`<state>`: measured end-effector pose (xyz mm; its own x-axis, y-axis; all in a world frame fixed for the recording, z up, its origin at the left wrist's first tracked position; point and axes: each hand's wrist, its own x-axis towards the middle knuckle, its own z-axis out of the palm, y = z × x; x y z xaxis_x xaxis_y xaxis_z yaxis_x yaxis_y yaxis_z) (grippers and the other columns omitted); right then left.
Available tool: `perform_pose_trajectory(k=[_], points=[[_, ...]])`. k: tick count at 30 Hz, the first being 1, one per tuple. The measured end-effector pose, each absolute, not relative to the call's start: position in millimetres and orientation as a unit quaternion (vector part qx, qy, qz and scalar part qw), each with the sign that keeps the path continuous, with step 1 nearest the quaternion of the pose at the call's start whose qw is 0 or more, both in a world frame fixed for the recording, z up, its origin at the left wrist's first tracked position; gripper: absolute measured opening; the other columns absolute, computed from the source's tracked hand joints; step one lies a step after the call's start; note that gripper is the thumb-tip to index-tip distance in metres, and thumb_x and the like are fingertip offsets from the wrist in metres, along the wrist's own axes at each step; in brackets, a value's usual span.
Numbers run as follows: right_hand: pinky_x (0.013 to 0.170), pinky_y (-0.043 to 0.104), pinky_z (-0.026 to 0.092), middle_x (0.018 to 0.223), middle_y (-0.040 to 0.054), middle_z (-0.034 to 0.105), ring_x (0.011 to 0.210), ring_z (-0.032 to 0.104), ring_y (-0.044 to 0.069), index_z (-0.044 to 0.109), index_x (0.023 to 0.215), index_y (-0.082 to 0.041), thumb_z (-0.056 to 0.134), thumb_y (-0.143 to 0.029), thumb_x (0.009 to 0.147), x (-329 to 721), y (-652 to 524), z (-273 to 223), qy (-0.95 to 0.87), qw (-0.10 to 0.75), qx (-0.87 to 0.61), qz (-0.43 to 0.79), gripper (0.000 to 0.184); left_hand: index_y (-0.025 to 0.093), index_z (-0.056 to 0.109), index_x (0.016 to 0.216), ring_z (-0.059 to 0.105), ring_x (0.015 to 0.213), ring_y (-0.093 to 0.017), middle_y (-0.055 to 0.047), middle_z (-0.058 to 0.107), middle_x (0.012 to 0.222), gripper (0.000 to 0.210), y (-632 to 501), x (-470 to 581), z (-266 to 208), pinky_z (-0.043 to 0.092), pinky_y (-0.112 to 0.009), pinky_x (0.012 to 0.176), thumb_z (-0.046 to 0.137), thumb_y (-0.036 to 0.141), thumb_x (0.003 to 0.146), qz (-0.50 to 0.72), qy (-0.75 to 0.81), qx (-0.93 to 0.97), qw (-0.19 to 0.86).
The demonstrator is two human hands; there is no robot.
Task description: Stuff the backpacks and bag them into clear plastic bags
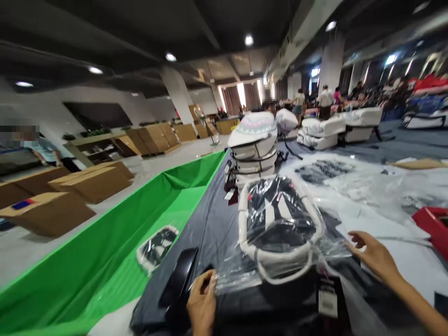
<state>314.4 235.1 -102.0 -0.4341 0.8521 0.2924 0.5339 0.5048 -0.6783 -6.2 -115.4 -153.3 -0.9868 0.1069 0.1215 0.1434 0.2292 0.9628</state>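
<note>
A white and black backpack (280, 219) lies inside a clear plastic bag (241, 275) on the dark table, its white handle loop toward me. My left hand (203, 301) is closed on the near left corner of the plastic bag. On the other side, my right hand (373, 254) pinches the bag's right edge between thumb and fingers. A dark tag with a white barcode label (328, 298) lies below the backpack, near the table's front. Left of my left hand sits a glossy black object (180, 275) whose kind I cannot make out.
A stack of white patterned bags (254, 140) stands behind the backpack. Clear plastic sheets (371, 191) spread to the right, near a red object (434, 228). A green-lined bin (119, 261) on the left holds another wrapped backpack (157, 247). Cardboard boxes (94, 182) and people stand farther off.
</note>
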Motion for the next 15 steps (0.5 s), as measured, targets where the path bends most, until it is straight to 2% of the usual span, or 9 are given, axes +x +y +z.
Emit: perform_pose_trajectory(k=[2,3,5,6,8,10,11,13,15], points=[[0.058,0.038,0.052,0.059,0.0073,0.063,0.057,0.061,0.025,0.061,0.065,-0.024,0.051,-0.077,0.073,347.8,224.8,-115.5,-0.788,0.233,-0.484,0.299,0.055,0.02,0.063,0.075,0.049,0.047,-0.014,0.0,0.058,0.06,0.072,-125.5,26.1,-151.4,0.039,-0.025,0.043,0.058,0.09,0.058,-0.659,-0.749,0.012,-0.067],[0.055,0.038,0.051,0.056,0.0084,0.062,0.055,0.06,0.025,0.058,0.06,-0.024,0.048,-0.08,0.074,361.9,216.2,-123.2,-0.777,0.185,-0.494,0.345,0.059,0.02,0.061,0.075,0.042,0.04,-0.011,0.001,0.055,0.054,0.076,-125.4,47.4,-151.6,0.034,-0.023,0.04,0.05,0.094,0.061,-0.673,-0.718,0.023,-0.176],[0.057,0.039,0.054,0.067,0.013,0.069,0.063,0.066,0.029,0.064,0.064,-0.024,0.049,-0.083,0.073,379.8,195.3,-135.7,-0.755,0.138,-0.479,0.426,0.062,0.018,0.062,0.072,0.041,0.035,-0.011,-0.003,0.058,0.053,0.082,-116.5,91.7,-152.3,0.03,-0.024,0.037,0.038,0.096,0.068,-0.634,-0.662,-0.034,-0.397],[0.062,0.04,0.057,0.081,0.0144,0.074,0.074,0.07,0.032,0.07,0.075,-0.023,0.054,-0.082,0.071,382.6,184.4,-140.0,-0.754,0.143,-0.463,0.444,0.061,0.016,0.067,0.077,0.049,0.04,-0.013,-0.007,0.065,0.061,0.08,-108.3,111.4,-152.0,0.037,-0.025,0.041,0.043,0.092,0.071,-0.598,-0.648,-0.099,-0.461],[0.081,0.043,0.059,0.109,0.0137,0.075,0.099,0.07,0.036,0.074,0.101,-0.023,0.066,-0.077,0.065,376.3,165.2,-145.2,-0.776,0.177,-0.43,0.426,0.065,0.016,0.073,0.101,0.067,0.073,-0.022,-0.014,0.074,0.094,0.067,-85.2,140.5,-149.8,0.054,-0.033,0.067,0.059,0.077,0.077,-0.531,-0.652,-0.264,-0.472],[0.095,0.048,0.055,0.12,0.014,0.071,0.109,0.067,0.037,0.07,0.115,-0.02,0.069,-0.072,0.064,360.6,152.6,-147.8,-0.805,0.195,-0.411,0.381,0.072,0.022,0.065,0.129,0.061,0.115,-0.028,-0.013,0.066,0.128,0.062,-54.0,156.2,-147.6,0.047,-0.041,0.102,0.068,0.06,0.081,-0.488,-0.65,-0.404,-0.419],[0.097,0.051,0.054,0.118,0.0148,0.072,0.108,0.068,0.038,0.069,0.117,-0.018,0.066,-0.071,0.066,352.7,149.4,-149.1,-0.811,0.198,-0.413,0.363,0.073,0.023,0.059,0.137,0.056,0.123,-0.029,-0.013,0.063,0.133,0.066,-36.8,160.7,-147.5,0.042,-0.044,0.109,0.068,0.057,0.082,-0.474,-0.645,-0.441,-0.407],[0.095,0.054,0.055,0.108,0.0151,0.075,0.1,0.071,0.039,0.069,0.116,-0.017,0.058,-0.07,0.074,343.3,148.0,-154.0,-0.811,0.202,-0.424,0.349,0.069,0.02,0.056,0.14,0.059,0.117,-0.032,-0.015,0.067,0.121,0.07,-4.5,166.9,-151.2,0.042,-0.049,0.107,0.066,0.058,0.082,-0.464,-0.649,-0.439,-0.413],[0.092,0.056,0.056,0.101,0.0131,0.076,0.095,0.072,0.039,0.073,0.11,-0.02,0.052,-0.068,0.079,345.9,151.4,-165.1,-0.805,0.207,-0.422,0.363,0.061,0.017,0.062,0.129,0.062,0.106,-0.033,-0.014,0.069,0.104,0.069,18.4,171.5,-160.2,0.045,-0.051,0.101,0.063,0.066,0.081,-0.484,-0.653,-0.389,-0.433]])
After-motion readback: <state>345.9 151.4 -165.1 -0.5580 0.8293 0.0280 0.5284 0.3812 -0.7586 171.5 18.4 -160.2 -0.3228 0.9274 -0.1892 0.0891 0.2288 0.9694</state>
